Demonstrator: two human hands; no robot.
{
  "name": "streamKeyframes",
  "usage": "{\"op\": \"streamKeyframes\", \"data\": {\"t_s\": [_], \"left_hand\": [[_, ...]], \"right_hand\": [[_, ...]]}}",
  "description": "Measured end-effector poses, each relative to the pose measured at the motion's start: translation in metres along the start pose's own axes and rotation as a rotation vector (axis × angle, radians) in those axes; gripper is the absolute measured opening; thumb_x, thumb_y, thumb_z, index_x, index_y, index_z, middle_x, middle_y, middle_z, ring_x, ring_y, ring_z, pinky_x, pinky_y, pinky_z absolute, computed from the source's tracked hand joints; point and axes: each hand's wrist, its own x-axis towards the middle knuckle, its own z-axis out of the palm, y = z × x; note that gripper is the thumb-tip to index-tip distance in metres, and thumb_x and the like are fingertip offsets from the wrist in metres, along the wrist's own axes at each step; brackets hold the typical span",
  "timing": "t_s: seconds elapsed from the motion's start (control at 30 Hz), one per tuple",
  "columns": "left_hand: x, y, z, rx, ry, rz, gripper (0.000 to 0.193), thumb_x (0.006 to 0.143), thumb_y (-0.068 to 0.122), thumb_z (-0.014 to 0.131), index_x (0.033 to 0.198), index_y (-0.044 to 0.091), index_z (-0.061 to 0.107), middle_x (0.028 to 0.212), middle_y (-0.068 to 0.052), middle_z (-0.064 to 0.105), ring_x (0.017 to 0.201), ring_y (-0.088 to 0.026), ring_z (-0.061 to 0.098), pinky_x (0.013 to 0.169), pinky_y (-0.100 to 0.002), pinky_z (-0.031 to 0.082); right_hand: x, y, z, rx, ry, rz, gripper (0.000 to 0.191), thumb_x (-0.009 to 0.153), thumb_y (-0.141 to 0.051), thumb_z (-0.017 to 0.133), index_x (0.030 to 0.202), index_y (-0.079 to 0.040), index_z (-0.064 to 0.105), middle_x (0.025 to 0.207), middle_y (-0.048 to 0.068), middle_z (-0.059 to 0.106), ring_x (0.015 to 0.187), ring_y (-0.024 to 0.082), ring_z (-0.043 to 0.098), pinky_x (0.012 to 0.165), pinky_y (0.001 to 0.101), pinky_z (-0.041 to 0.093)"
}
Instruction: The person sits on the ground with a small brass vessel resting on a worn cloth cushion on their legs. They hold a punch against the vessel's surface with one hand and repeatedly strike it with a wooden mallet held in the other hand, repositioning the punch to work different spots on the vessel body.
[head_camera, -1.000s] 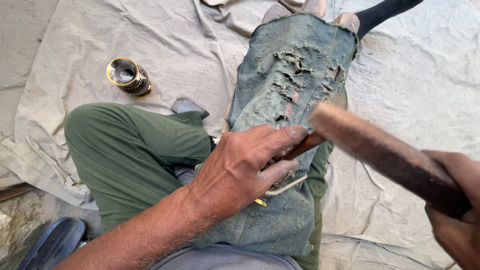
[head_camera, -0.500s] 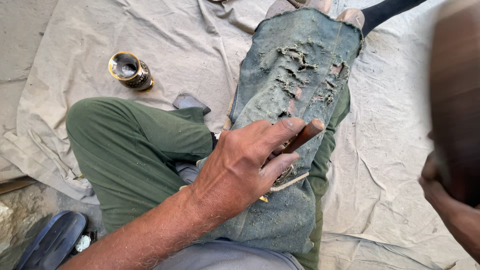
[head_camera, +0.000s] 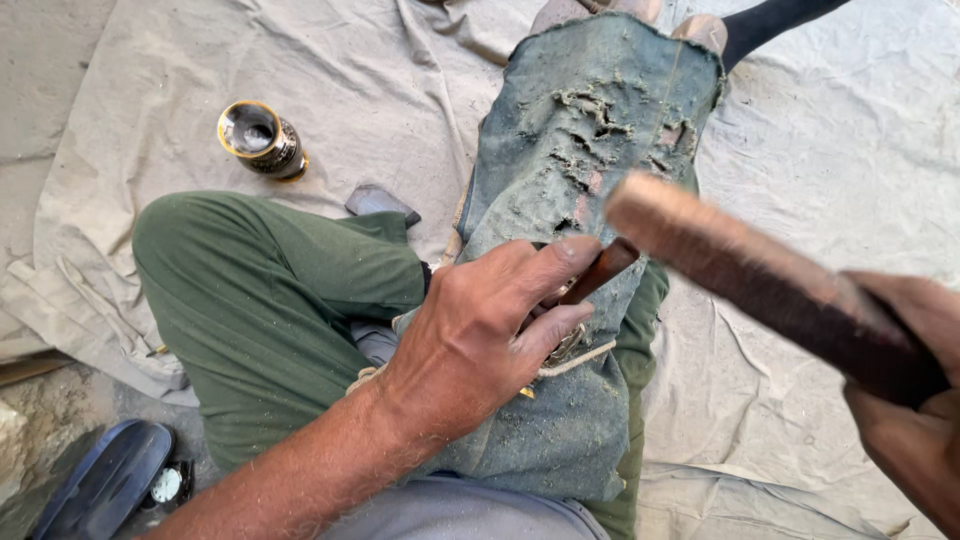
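Slim reddish-brown chisel handle (head_camera: 600, 274), tilted over torn denim lap cloth (head_camera: 590, 130); thick wooden mallet (head_camera: 760, 280) raised, blurred, just above.

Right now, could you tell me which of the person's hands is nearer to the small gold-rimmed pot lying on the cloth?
The left. The left hand rests on the worn denim pad, to the right of and below the pot. The right hand, gripping the wooden mallet, is at the frame's far right.
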Motion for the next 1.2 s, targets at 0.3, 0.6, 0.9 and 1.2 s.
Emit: {"op": "streamKeyframes", "data": {"t_s": [0.3,0.6,0.9,1.2], "left_hand": [[0.003,-0.001,-0.002,-0.078,-0.001,0.025,0.055,0.088,0.017,0.079,0.139,0.011,0.059,0.090,-0.009,0.069,0.078,-0.024,0.070,0.067,-0.037,0.059],[0.003,-0.002,0.000,-0.057,0.003,0.025,0.053,0.090,0.018,0.081,0.136,0.010,0.058,0.100,-0.009,0.072,0.081,-0.023,0.072,0.069,-0.036,0.059],[0.002,-0.002,-0.003,-0.053,-0.019,0.010,0.052,0.090,0.019,0.081,0.137,0.012,0.059,0.089,-0.009,0.070,0.078,-0.024,0.070,0.068,-0.038,0.058],[0.003,-0.002,-0.003,-0.049,-0.018,0.039,0.049,0.089,0.018,0.080,0.133,0.010,0.061,0.096,-0.009,0.073,0.082,-0.024,0.072,0.071,-0.038,0.059]], "right_hand": [[0.008,0.003,-0.003,0.252,-0.058,0.197,0.020,0.087,0.005,0.077,0.102,-0.001,0.065,0.083,0.014,0.066,0.071,0.021,0.068,0.062,0.0358,0.061],[0.002,0.005,0.003,0.093,-0.031,0.147,0.042,0.089,-0.001,0.076,0.129,-0.003,0.065,0.086,0.010,0.066,0.069,0.018,0.067,0.066,0.0322,0.058],[0.009,-0.021,-0.007,0.185,0.009,0.230,0.040,0.096,0.000,0.073,0.133,0.005,0.058,0.090,0.012,0.067,0.073,0.021,0.071,0.078,0.0319,0.060],[-0.004,0.000,-0.002,0.069,-0.024,0.053,0.053,0.089,-0.002,0.073,0.140,-0.005,0.060,0.090,0.008,0.070,0.076,0.016,0.070,0.077,0.0298,0.059]]}}
